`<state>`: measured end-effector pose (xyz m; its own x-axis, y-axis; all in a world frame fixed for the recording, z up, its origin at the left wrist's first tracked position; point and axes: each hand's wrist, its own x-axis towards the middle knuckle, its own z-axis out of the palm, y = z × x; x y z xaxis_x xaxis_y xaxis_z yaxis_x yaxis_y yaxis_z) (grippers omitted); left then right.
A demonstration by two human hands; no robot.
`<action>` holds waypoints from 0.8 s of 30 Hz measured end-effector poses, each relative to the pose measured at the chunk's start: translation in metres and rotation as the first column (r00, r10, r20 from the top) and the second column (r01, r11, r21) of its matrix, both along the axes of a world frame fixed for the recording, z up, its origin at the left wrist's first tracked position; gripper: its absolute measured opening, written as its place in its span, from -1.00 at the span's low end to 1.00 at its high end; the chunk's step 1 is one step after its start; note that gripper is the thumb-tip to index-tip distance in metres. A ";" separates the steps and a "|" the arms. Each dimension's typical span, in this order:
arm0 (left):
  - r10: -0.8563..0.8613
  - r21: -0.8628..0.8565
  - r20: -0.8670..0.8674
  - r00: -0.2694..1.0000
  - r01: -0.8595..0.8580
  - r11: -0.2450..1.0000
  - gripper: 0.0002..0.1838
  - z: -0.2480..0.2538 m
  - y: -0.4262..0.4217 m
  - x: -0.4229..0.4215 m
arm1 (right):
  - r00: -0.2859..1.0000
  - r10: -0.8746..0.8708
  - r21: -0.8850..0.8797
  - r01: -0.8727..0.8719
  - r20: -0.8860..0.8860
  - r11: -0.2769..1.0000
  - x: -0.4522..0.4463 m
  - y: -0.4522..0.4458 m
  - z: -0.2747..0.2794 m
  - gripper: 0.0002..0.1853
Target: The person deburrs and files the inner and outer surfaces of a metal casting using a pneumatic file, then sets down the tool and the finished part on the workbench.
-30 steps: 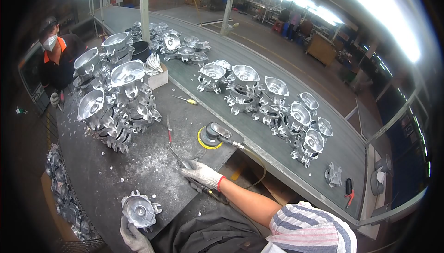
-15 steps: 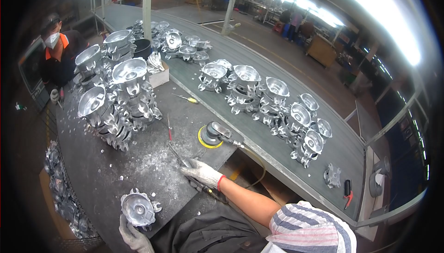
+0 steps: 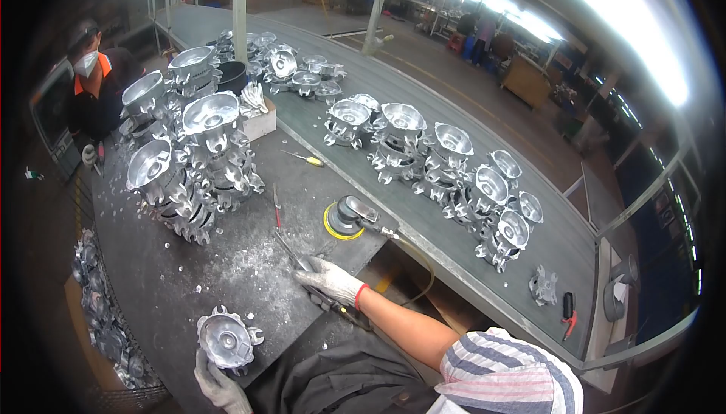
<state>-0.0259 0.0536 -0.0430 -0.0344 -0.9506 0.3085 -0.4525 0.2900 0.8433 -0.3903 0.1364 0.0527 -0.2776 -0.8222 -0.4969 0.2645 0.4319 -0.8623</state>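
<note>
At the front edge of the dark bench, my gloved left hand (image 3: 218, 384) grips the lower rim of a round silver metal casting (image 3: 227, 340), its open bowl facing up and lugs around its edge. My gloved right hand (image 3: 330, 279) is closed at the near end of a long thin metal tool (image 3: 286, 249), like a file; its fingers are partly hidden. Directly below that hand lies a dark air tool (image 3: 336, 307). Metal chips and pale dust (image 3: 246, 263) cover the bench between my hands.
Tall stacks of castings (image 3: 212, 123) stand at the bench's left. A yellow-rimmed disc sander (image 3: 346, 219) and a yellow-handled screwdriver (image 3: 306, 158) lie on the bench. More casting stacks (image 3: 401, 130) line the green conveyor (image 3: 454, 251). A masked person (image 3: 102, 85) is at far left.
Both of my hands stay almost where they were. The casting under my left hand has shifted very slightly. The person at far left has moved their head a little.
</note>
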 end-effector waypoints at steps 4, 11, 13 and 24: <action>-0.004 0.008 0.039 0.999 0.004 1.000 -0.67 0.006 0.001 -0.001 | 1.000 0.011 0.005 -0.011 -0.010 1.000 0.000 -0.002 0.002 -0.22; 0.000 0.008 -0.007 1.000 0.001 1.000 -0.67 0.002 0.000 -0.001 | 1.000 -0.001 0.010 0.001 -0.010 1.000 0.001 -0.001 0.002 -0.32; 0.008 0.017 -0.042 0.999 -0.007 1.000 -0.67 0.000 0.000 -0.002 | 1.000 0.003 0.005 -0.003 -0.008 1.000 0.000 -0.001 -0.002 -0.32; -0.001 0.030 -0.018 1.000 0.001 1.000 -0.65 0.009 0.003 -0.004 | 1.000 0.003 0.008 -0.003 0.000 1.000 0.001 -0.001 -0.001 -0.31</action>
<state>-0.0300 0.0566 -0.0341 -0.0300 -0.9595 0.2802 -0.4369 0.2647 0.8597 -0.3898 0.1352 0.0517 -0.2751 -0.8188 -0.5039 0.2635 0.4398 -0.8586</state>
